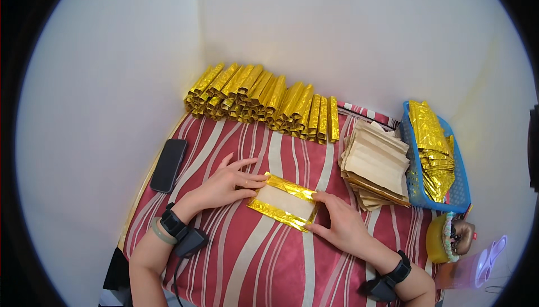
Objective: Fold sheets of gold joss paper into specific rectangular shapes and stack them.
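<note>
A small rectangular sheet of gold foil paper lies in front of me, its two long edges folded inward over a pale beige middle. My left hand is at the sheet's left end, fingers spread; some fingertips touch its edge while others are raised. At the opposite end my right hand grips the short edge, thumb at the near corner and forefinger at the far one. Its remaining fingers are partly hidden. To the right lies a stack of beige-backed sheets, some with gold showing underneath.
Many folded gold paper tubes are piled along the back. A blue basket on the right holds gold foil pieces. A black phone lies at left. A yellow container and a purple cup stand near right. Striped red cloth covers the surface.
</note>
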The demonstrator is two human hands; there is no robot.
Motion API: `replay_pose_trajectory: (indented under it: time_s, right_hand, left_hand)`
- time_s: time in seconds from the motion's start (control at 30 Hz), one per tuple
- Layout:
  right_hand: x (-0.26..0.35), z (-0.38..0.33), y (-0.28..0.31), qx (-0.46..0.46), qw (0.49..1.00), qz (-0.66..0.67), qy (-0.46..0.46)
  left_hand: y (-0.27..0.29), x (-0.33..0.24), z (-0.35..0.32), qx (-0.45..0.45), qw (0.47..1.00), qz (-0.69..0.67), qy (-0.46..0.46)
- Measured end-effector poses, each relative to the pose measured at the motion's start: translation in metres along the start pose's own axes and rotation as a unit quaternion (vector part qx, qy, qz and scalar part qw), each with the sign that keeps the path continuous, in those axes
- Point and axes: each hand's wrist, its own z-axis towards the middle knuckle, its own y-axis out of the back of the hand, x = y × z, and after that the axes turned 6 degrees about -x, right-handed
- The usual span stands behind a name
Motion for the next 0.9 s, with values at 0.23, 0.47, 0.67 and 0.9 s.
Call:
replay_pose_trajectory:
  time_s: [0.23,0.47,0.67,0.9]
  right_hand:
    - [-0.01,-0.003,-0.003,-0.027,0.997,-0.035,0.057]
    - [-0.007,-0.001,-0.003,-0.038,0.997,-0.039,0.045]
    - [-0.009,-0.002,0.0,0.0,0.998,-0.053,0.033]
    - [-0.007,0.0,-0.005,0.04,0.992,-0.104,0.065]
  left_hand:
    - [-0.006,-0.008,-0.012,-0.044,0.997,0.058,-0.013]
    - [-0.015,-0.028,-0.035,-0.06,0.988,0.143,-0.004]
    - [-0.018,-0.027,-0.037,-0.052,0.991,0.119,0.025]
    - [-0.02,-0.023,-0.038,-0.007,0.995,0.084,0.044]
